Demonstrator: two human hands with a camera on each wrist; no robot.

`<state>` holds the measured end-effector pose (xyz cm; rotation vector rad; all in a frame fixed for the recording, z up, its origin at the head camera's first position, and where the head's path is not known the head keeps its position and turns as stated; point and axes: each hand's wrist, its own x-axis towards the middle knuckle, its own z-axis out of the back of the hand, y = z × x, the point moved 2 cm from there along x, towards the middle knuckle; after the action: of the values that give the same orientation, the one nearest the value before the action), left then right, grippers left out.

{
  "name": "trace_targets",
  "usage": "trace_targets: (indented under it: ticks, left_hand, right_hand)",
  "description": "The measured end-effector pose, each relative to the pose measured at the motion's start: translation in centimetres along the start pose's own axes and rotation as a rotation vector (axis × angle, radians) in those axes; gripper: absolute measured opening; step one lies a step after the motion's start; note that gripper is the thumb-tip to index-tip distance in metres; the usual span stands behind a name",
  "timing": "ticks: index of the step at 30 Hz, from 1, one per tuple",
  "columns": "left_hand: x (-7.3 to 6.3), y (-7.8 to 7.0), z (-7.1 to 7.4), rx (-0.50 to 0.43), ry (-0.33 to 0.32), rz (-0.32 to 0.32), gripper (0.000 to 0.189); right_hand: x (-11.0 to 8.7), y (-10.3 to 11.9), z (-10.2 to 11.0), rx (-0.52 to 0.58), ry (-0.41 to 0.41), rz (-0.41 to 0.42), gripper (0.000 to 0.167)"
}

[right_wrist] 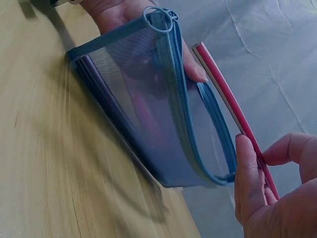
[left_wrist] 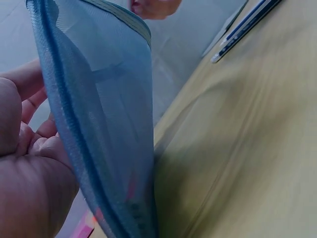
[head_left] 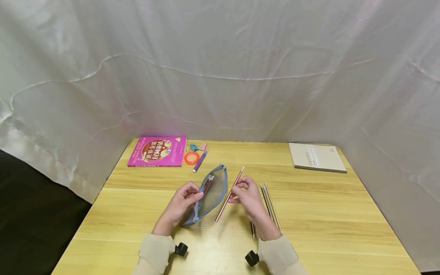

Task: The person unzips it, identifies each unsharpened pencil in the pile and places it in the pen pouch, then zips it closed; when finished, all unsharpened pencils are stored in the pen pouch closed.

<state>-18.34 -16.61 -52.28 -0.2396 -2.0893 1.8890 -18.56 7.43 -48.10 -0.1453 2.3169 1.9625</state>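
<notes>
pale cloth [head_left: 220, 99] hangs behind and beside a wood-grain worktop [head_left: 330, 214]. over its near middle, the left hand [head_left: 182, 200] pinches one edge of a blue mesh pouch [head_left: 215, 198], whose mouth gapes. close on its right, the right hand [head_left: 248, 196] grips a reddish pencil [head_left: 224, 206] between thumb and fingers.

the pencil lies along the left side of the right hand, between it and the pouch; the left hand is farther off, at the pouch's opposite edge. its long axis slants, eraser end away from the person and to the right, plain end nearer and to the left. that runs roughly alongside the mouth rather than into it, and the right wrist view shows a gap between them. more pencils [head_left: 207, 186] sit inside the pouch.
</notes>
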Motion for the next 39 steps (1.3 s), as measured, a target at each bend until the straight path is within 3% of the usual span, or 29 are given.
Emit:
trace_targets:
  ticks: [10,21,39]
  left_hand:
    - [0.1,-0.1,-1.6,0.008,0.030,-0.008,0.016]
    - [0.2,0.3,-2.1,0.013,0.058,-0.021,0.017]
    - [0.3,0.2,-2.5,0.041,0.019,-0.024,0.017]
  right_hand:
    - [-0.2,0.1,-0.2,0.032,-0.035,0.050,0.028]
    - [0.0,-0.2,-0.3,0.046,-0.083,0.065,0.033]
    - [-1.1,-1.6,-2.5,-0.022,0.014,0.009,0.037]
